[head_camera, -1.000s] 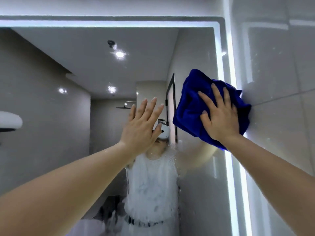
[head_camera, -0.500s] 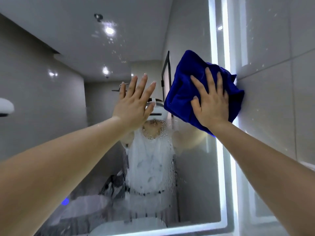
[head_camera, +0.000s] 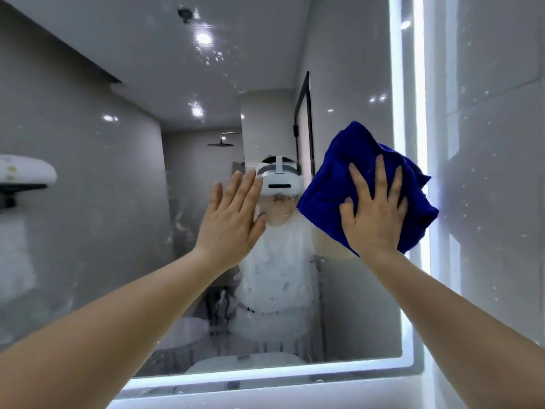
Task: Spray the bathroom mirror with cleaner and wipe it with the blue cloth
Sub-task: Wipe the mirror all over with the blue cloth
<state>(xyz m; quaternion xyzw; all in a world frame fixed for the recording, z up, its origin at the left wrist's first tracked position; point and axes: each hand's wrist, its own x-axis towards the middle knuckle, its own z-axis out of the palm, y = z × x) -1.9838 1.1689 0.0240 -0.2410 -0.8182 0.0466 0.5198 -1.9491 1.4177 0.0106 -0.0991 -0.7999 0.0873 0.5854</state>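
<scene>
The bathroom mirror (head_camera: 124,184) fills most of the view, edged with a glowing light strip on its right and bottom sides. Wet streaks and droplets cover its middle and lower part. A crumpled blue cloth (head_camera: 339,178) lies flat against the glass near the right light strip. My right hand (head_camera: 373,212) presses on the cloth with fingers spread, pointing up. My left hand (head_camera: 233,222) is raised beside it, palm toward the glass, fingers apart, holding nothing. No spray bottle is visible.
A glossy grey tiled wall (head_camera: 495,172) meets the mirror on the right. A white object on a dark shelf (head_camera: 23,172) shows at the left edge. The mirror reflects a person in a white headset, a shower head and a dark-framed door.
My right hand has slid the blue cloth down the mirror's right side. My left hand has come down with it, and the mirror's bottom light strip has come into view.
</scene>
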